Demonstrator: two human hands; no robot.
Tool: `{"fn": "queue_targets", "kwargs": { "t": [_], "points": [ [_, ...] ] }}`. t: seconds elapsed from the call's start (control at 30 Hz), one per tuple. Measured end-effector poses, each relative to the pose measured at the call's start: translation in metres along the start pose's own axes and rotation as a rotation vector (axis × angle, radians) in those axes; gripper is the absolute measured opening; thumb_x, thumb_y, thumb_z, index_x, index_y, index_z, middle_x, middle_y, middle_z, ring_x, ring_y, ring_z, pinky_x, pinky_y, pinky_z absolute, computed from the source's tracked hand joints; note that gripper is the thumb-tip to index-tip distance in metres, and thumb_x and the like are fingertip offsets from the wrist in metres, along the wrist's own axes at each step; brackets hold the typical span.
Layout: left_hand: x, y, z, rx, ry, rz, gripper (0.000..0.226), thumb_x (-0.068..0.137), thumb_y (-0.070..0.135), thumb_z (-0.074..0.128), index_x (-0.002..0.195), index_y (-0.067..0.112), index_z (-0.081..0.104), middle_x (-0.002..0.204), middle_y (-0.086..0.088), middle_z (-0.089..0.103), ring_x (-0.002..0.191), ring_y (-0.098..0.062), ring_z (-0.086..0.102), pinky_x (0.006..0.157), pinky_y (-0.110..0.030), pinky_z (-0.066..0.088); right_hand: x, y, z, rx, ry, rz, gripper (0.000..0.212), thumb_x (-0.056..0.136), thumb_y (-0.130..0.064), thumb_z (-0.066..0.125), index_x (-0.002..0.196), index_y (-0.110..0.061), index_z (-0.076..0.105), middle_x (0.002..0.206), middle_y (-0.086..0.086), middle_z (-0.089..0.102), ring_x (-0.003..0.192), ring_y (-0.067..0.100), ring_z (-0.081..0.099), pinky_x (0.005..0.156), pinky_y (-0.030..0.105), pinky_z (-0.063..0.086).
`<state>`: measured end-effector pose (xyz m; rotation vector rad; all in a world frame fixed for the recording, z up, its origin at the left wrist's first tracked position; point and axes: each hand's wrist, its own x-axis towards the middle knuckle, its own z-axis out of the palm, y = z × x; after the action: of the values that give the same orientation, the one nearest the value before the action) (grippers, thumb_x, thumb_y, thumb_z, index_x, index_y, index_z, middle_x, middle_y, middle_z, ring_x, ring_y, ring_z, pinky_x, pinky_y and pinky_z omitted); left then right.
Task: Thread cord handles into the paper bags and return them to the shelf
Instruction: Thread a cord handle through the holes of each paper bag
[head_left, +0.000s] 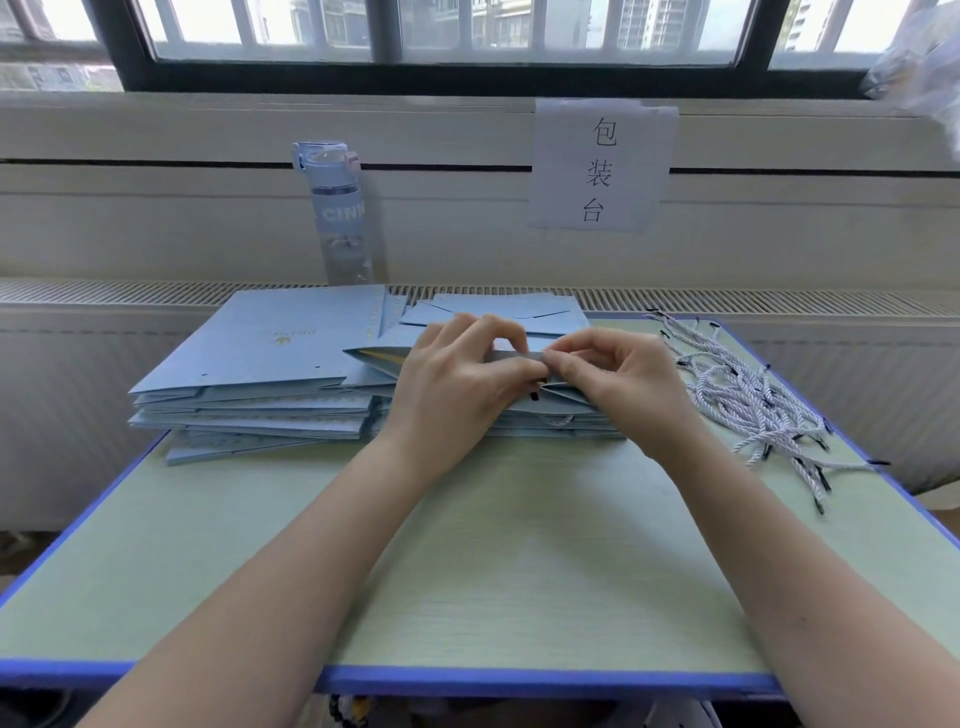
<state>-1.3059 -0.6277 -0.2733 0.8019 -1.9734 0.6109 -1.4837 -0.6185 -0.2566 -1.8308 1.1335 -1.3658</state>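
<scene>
- My left hand (467, 374) curls over the top edge of the paper bag (384, 370) and grips it, thumb underneath and fingers on the far side.
- My right hand (618, 374) has thumb and forefinger pinched narrow at the same edge. I judge they hold the cord (536, 395), though they may be on paper instead.
- The bag lies flat on top of a pile, straight ahead of me, with its mouth edge running left to right between my two hands. It gapes slightly at the left end.
- The cord's black tip pokes out just below where my thumbs meet and points back toward me. The next push or pull should run across that edge, front to back, and my right hand is nearer for it.
- The loose cords (748, 400) lie in a tangle on the table (467, 545) to my right, well within that hand's side. The other stack of bags (249, 364) sits to my left.
- My fingers cover the hole itself, so I cannot tell how far the cord is through.
- A pale loop shows at the pile's near edge, but I cannot tell which bag it belongs to.
- No shelf is in view.
</scene>
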Motion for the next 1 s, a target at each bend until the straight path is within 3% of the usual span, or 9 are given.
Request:
{"fn": "queue_targets", "kwargs": {
  "t": [0.23,0.37,0.43,0.5,0.57,0.67,0.83,1.0],
  "points": [
    [0.0,-0.006,-0.003,-0.028,-0.026,-0.017,0.008,0.079,0.029,0.074,0.073,0.023,0.073,0.085,0.004,0.064,0.073,-0.018,0.054,0.054,-0.026,0.04,-0.002,-0.004,0.003,-0.014,-0.035,0.002,0.013,0.08,-0.013,0.073,0.075,-0.025,0.071,0.072,-0.002,0.073,0.071,0.015,0.069,0.074,0.032,0.055],
    [0.001,-0.009,-0.006,-0.184,-0.022,-0.045,0.015,0.083,0.03,0.068,0.074,0.02,0.074,0.087,0.004,0.064,0.079,-0.017,0.056,0.058,-0.029,0.046,0.001,0.002,-0.001,-0.107,0.02,-0.011,0.009,0.082,-0.017,0.072,0.075,-0.023,0.07,0.064,-0.005,0.068,0.056,0.007,0.057,0.058,0.02,0.044],
    [0.002,-0.012,-0.009,-0.225,-0.035,-0.095,0.015,0.082,0.032,0.067,0.08,0.019,0.075,0.093,0.004,0.066,0.083,-0.015,0.056,0.063,-0.03,0.049,0.003,0.004,-0.005,-0.098,0.023,0.01,0.007,0.083,-0.017,0.07,0.078,-0.022,0.069,0.071,-0.003,0.07,0.062,0.009,0.06,0.063,0.021,0.046],
    [0.001,-0.015,-0.01,-0.193,-0.099,-0.156,0.026,0.079,0.033,0.069,0.102,0.021,0.071,0.104,0.005,0.067,0.089,-0.014,0.059,0.067,-0.03,0.051,0.003,0.005,-0.008,-0.089,-0.045,0.005,0.009,0.086,-0.016,0.066,0.081,-0.023,0.067,0.089,-0.003,0.072,0.071,0.013,0.062,0.071,0.025,0.05],
    [-0.002,-0.02,-0.01,-0.125,-0.17,-0.196,0.039,0.077,0.032,0.073,0.115,0.022,0.066,0.104,0.006,0.069,0.088,-0.015,0.063,0.067,-0.029,0.053,0.001,0.004,-0.005,-0.126,-0.154,-0.023,0.013,0.089,-0.013,0.061,0.086,-0.024,0.065,0.099,-0.01,0.07,0.065,0.005,0.053,0.067,0.016,0.045],
    [-0.005,-0.024,-0.012,-0.11,-0.179,-0.187,0.025,0.08,0.041,0.061,0.087,0.022,0.076,0.08,0.007,0.072,0.073,-0.017,0.067,0.057,-0.031,0.054,-0.002,0.004,-0.002,-0.236,-0.253,-0.048,0.017,0.093,-0.013,0.054,0.098,-0.023,0.066,0.091,-0.013,0.065,0.058,-0.002,0.045,0.062,0.009,0.037],
    [-0.006,-0.024,-0.011,-0.128,-0.167,-0.18,0.027,0.08,0.042,0.058,0.079,0.024,0.077,0.072,0.009,0.072,0.072,-0.014,0.067,0.056,-0.023,0.051,0.002,0.006,-0.01,-0.41,-0.275,-0.088,0.024,0.096,-0.015,0.049,0.1,-0.024,0.071,0.095,-0.014,0.059,0.088,-0.006,0.048,0.072,0.01,0.033],
    [-0.007,-0.024,-0.009,-0.156,-0.144,-0.157,0.026,0.081,0.043,0.059,0.078,0.023,0.076,0.079,0.013,0.071,0.079,-0.015,0.062,0.059,-0.022,0.047,0.003,0.002,-0.019,-0.441,-0.306,-0.001,0.014,0.09,-0.018,0.06,0.087,-0.028,0.069,0.075,-0.012,0.053,0.06,-0.005,0.044,0.058,0.008,0.034]
  ]
}}
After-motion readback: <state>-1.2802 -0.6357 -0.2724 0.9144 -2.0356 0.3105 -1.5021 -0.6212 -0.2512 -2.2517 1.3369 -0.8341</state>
